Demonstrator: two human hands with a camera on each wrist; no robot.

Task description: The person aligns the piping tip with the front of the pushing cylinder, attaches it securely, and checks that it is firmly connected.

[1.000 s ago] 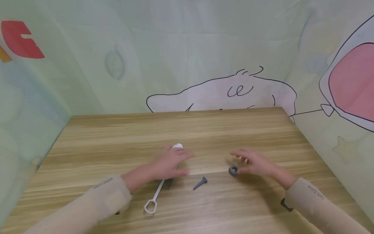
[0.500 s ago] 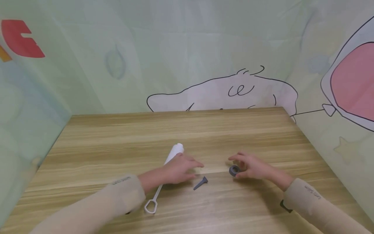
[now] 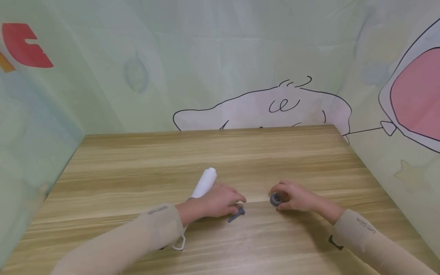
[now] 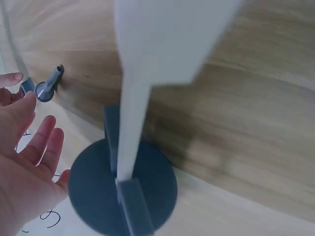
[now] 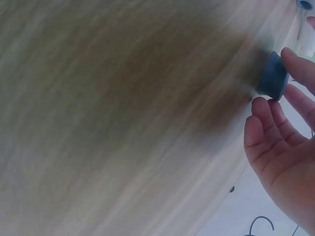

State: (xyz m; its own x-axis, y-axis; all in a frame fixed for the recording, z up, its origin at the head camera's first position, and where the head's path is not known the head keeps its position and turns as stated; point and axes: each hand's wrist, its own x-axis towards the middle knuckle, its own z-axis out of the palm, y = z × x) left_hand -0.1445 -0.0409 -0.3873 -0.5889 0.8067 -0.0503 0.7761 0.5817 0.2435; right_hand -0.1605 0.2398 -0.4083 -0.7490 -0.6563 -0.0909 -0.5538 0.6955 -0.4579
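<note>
My left hand [image 3: 220,201] hovers with fingers apart beside a small grey tapered peg [image 3: 236,214]; whether it touches the peg cannot be told. In the left wrist view, that hand [image 4: 24,182] is at the left, near the flared peg [image 4: 53,78]. My right hand [image 3: 300,198] pinches a grey ring [image 3: 273,200] between thumb and fingers, low over the table. From the right wrist, the ring [image 5: 273,77] shows between the thumb and fingers of that hand [image 5: 293,162].
A white roll [image 3: 205,183] lies left of my left hand, its looped handle [image 3: 180,244] partly under my forearm. Close to the left wrist camera are a white rod [image 4: 131,132] and a grey disc [image 4: 88,189] with two uprights. Printed cloth [image 3: 220,68] stands behind the wooden table [image 3: 144,152].
My left hand has moved right, off the white roll and towards the peg. The fingers of my right hand have closed around the ring.
</note>
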